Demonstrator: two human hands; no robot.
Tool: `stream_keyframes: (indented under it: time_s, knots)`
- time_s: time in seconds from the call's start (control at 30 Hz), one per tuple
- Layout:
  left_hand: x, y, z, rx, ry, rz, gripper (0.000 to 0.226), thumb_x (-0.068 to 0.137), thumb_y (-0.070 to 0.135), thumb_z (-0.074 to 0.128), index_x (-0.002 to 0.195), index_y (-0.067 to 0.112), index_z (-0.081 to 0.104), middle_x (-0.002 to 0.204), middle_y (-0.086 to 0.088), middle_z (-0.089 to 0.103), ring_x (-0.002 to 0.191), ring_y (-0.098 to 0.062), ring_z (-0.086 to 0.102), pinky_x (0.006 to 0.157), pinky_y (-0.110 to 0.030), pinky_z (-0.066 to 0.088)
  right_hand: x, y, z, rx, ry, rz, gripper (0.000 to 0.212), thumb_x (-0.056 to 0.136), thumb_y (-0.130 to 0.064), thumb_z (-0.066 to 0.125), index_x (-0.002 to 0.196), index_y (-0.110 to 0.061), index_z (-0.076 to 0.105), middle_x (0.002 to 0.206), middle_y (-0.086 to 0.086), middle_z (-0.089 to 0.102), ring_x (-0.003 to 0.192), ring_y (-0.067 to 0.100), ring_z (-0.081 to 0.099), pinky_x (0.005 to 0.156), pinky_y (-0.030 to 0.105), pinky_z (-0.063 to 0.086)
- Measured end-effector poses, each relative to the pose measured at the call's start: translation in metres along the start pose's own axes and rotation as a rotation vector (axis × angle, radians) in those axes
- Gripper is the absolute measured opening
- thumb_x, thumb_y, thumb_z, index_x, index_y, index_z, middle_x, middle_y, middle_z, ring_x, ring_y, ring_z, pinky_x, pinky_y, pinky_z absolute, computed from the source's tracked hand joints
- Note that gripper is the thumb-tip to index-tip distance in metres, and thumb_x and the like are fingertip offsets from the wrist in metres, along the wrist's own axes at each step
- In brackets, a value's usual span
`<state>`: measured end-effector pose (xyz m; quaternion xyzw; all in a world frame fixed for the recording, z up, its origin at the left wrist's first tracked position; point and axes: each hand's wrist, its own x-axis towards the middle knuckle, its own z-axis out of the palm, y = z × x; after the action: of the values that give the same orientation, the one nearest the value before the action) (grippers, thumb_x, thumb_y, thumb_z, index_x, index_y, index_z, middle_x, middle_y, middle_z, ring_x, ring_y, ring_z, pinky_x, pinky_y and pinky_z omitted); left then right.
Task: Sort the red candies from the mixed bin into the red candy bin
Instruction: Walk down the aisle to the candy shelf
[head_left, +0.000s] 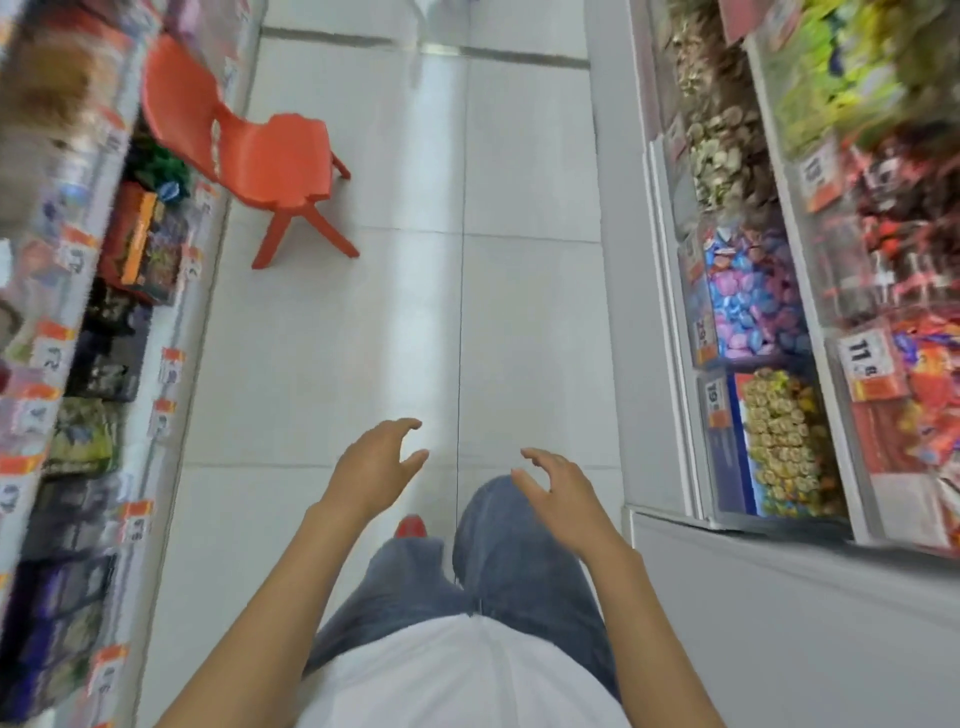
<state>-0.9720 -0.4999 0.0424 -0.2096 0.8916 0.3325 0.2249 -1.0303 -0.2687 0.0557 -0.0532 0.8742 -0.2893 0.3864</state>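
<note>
A white tiled floor (395, 332) is filling the aisle between blurred shelves (78, 364) at 9 o'clock and candy bins (810, 291) at 3 o'clock. An orange chair (260, 150) is standing at 11 o'clock. The red candy bin (904, 244) is sitting at 2 o'clock; which bin is the mixed one I cannot tell. The left hand (371, 470) and right hand (558, 491) are hovering at 6 o'clock, fingers spread wide, holding nothing.

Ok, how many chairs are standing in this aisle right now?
1. The orange plastic chair stands on the tiled floor at the far left of the aisle, beside the left shelves. Others beyond the frame edge may be hidden.
</note>
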Motion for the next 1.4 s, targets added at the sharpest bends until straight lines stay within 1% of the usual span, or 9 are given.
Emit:
stream_keyframes:
  time_s: [0.2, 0.3, 0.47, 0.7, 0.87, 0.97, 1.1, 1.23, 1.4]
  knots:
    - [0.188, 0.054, -0.066, -0.004, -0.036, -0.037, 0.045, 0.094, 0.038, 0.053, 0.136, 0.025, 0.045, 0.133, 0.001, 0.052, 0.116, -0.015, 0.053, 0.092, -0.030, 0.043, 0.167, -0.044, -0.101, 0.041, -0.014, 0.017, 0.052, 0.096, -0.044, 0.047, 0.141, -0.019, 0.044, 0.142, 0.003, 0.047, 0.128, 0.018, 0.045, 0.110, 0.031, 0.034]
    - [0.275, 0.100, -0.112, -0.032, -0.020, -0.064, 0.044, 0.093, 0.036, 0.055, 0.135, 0.023, 0.047, 0.132, -0.001, 0.054, 0.113, -0.015, 0.054, 0.090, -0.028, 0.043, 0.253, -0.072, -0.174, 0.054, -0.027, 0.001, 0.046, 0.097, -0.041, 0.048, 0.137, -0.019, 0.048, 0.136, 0.003, 0.052, 0.123, 0.018, 0.048, 0.106, 0.028, 0.035]
    - [0.386, 0.169, -0.187, -0.161, 0.025, -0.078, 0.041, 0.092, 0.031, 0.059, 0.131, 0.022, 0.051, 0.128, 0.000, 0.057, 0.106, -0.014, 0.056, 0.091, -0.030, 0.045, 0.357, -0.127, -0.282, 0.091, 0.002, 0.034, 0.046, 0.096, -0.042, 0.049, 0.136, -0.019, 0.049, 0.136, 0.004, 0.052, 0.125, 0.018, 0.047, 0.109, 0.036, 0.035]
    - [0.573, 0.227, -0.273, -0.210, 0.025, -0.074, 0.040, 0.091, 0.031, 0.059, 0.129, 0.022, 0.053, 0.124, 0.002, 0.059, 0.097, -0.011, 0.056, 0.086, -0.026, 0.045, 0.524, -0.196, -0.388, 0.116, -0.057, 0.073, 0.048, 0.096, -0.048, 0.046, 0.136, -0.023, 0.048, 0.136, 0.001, 0.051, 0.123, 0.018, 0.049, 0.106, 0.034, 0.038]
    - [0.740, 0.258, -0.369, -0.144, 0.012, -0.078, 0.044, 0.092, 0.035, 0.056, 0.134, 0.022, 0.048, 0.131, 0.002, 0.055, 0.111, -0.015, 0.056, 0.093, -0.030, 0.045, 0.671, -0.271, -0.474, 0.147, -0.006, 0.107, 0.050, 0.095, -0.049, 0.047, 0.136, -0.021, 0.049, 0.135, 0.003, 0.053, 0.121, 0.018, 0.051, 0.101, 0.030, 0.038]
    - [0.822, 0.289, -0.431, -0.112, 0.019, -0.064, 0.043, 0.093, 0.035, 0.055, 0.133, 0.022, 0.048, 0.130, 0.001, 0.056, 0.112, -0.016, 0.056, 0.094, -0.032, 0.045, 0.738, -0.318, -0.528, 0.168, 0.005, 0.099, 0.047, 0.097, -0.044, 0.047, 0.137, -0.019, 0.048, 0.135, 0.003, 0.051, 0.120, 0.018, 0.050, 0.098, 0.026, 0.037]
    - [0.925, 0.338, -0.497, -0.123, -0.021, -0.034, 0.044, 0.093, 0.036, 0.055, 0.135, 0.026, 0.048, 0.129, 0.003, 0.056, 0.109, -0.014, 0.057, 0.092, -0.033, 0.048, 0.827, -0.366, -0.595, 0.211, -0.001, 0.133, 0.051, 0.095, -0.048, 0.048, 0.138, -0.021, 0.047, 0.137, 0.004, 0.052, 0.119, 0.018, 0.052, 0.103, 0.032, 0.040]
    - [1.037, 0.378, -0.537, -0.117, -0.049, -0.009, 0.044, 0.092, 0.034, 0.057, 0.135, 0.026, 0.049, 0.128, 0.003, 0.056, 0.109, -0.013, 0.057, 0.090, -0.031, 0.049, 0.925, -0.395, -0.659, 0.190, 0.009, 0.150, 0.055, 0.094, -0.049, 0.048, 0.142, -0.021, 0.043, 0.141, 0.004, 0.048, 0.124, 0.020, 0.049, 0.102, 0.030, 0.038]
    - [1.226, 0.446, -0.598, -0.045, -0.061, 0.003, 0.042, 0.093, 0.032, 0.056, 0.134, 0.024, 0.050, 0.131, 0.001, 0.056, 0.111, -0.014, 0.057, 0.092, -0.029, 0.047, 1.093, -0.433, -0.757, 0.175, -0.024, 0.139, 0.056, 0.095, -0.046, 0.048, 0.144, -0.020, 0.039, 0.146, 0.004, 0.044, 0.130, 0.020, 0.045, 0.108, 0.033, 0.036]
